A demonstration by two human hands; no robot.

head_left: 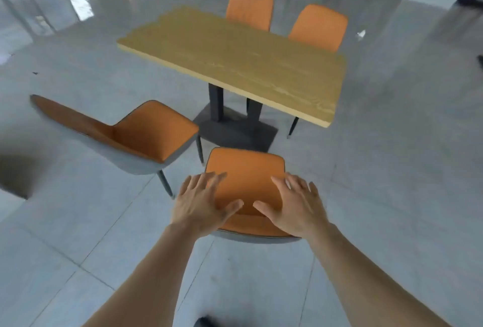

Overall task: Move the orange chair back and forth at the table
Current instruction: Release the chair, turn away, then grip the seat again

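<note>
An orange chair (245, 170) with a grey shell stands right in front of me, its seat facing the wooden table (235, 62). The chair is pulled back from the table's near edge. My left hand (203, 204) hovers over the left part of the backrest top, fingers spread. My right hand (292, 206) is above the right part, fingers also spread. Neither hand is closed around the backrest; whether the palms touch it I cannot tell.
A second orange chair (125, 133) stands to the left, turned at an angle, close to the first. Two more orange chairs (249, 6) (318, 27) sit on the table's far side. The table's dark pedestal base (235, 130) rests on the grey tiled floor.
</note>
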